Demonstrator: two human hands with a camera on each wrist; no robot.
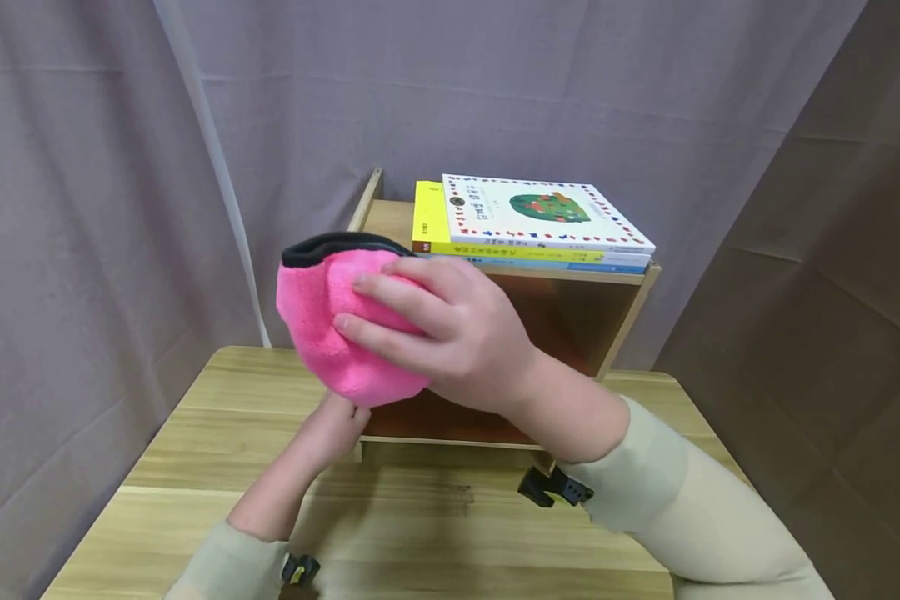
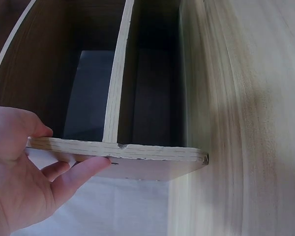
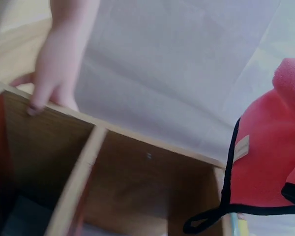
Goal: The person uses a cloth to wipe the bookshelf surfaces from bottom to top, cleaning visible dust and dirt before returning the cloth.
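Observation:
A pink cloth [image 1: 307,317] with black edging is bunched in my right hand [image 1: 461,329], which grips it in the air in front of the small wooden shelf [image 1: 390,218]. The right wrist view shows the cloth [image 3: 258,152] hanging with a black loop at its corner and a small pale label. Low at the shelf's left side is my left hand [image 1: 335,429]. In the left wrist view that hand [image 2: 19,167] pinches the front edge of the side panel [image 2: 157,151], thumb on one face and fingers on the other.
Several books [image 1: 547,217] lie stacked on the shelf's top, a white one uppermost over yellow and blue ones. The shelf stands on a wooden table [image 1: 450,533], with its compartments facing me. Grey curtains [image 1: 495,83] hang behind and at the sides.

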